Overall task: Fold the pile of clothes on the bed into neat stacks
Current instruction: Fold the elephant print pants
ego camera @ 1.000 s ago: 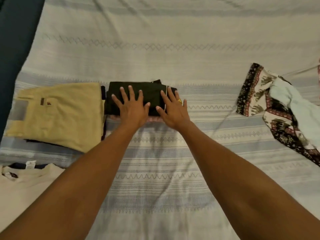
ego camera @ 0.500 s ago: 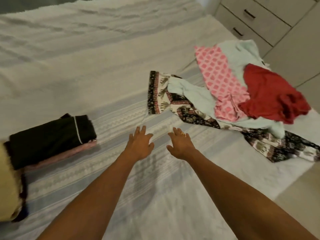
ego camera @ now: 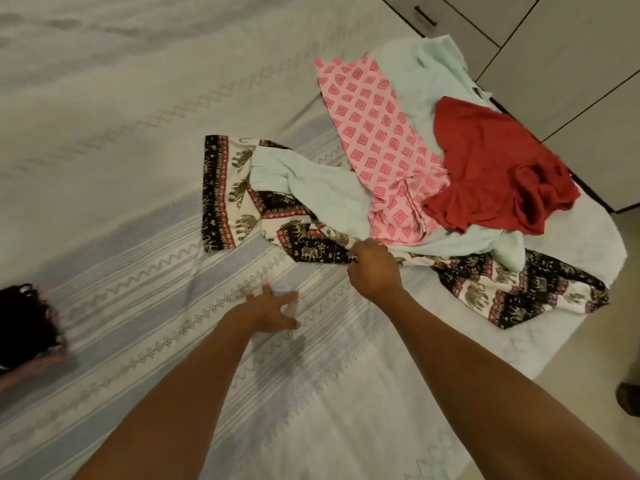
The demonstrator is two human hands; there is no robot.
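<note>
A loose pile of clothes lies at the bed's right side: an elephant-print garment (ego camera: 239,188) in black, white and red, a pale mint cloth (ego camera: 322,192), a pink patterned piece (ego camera: 377,140) and a red garment (ego camera: 491,161) on top. My right hand (ego camera: 372,268) grips the near edge of the elephant-print garment, fingers curled into the fabric. My left hand (ego camera: 272,310) hovers just over the bedspread with its fingers spread, blurred, holding nothing. A folded black garment (ego camera: 24,323) sits on a pink one at the far left edge.
The striped white-and-blue bedspread (ego camera: 156,237) stretches under everything. White drawers and cabinet fronts (ego camera: 554,46) stand beyond the bed's right corner. Tiled floor (ego camera: 588,358) shows at the right, with a dark object at the frame's edge.
Both hands left the folded black garment and swung right to the loose pile. My right hand has taken hold of the elephant-print garment. The view turned right too.
</note>
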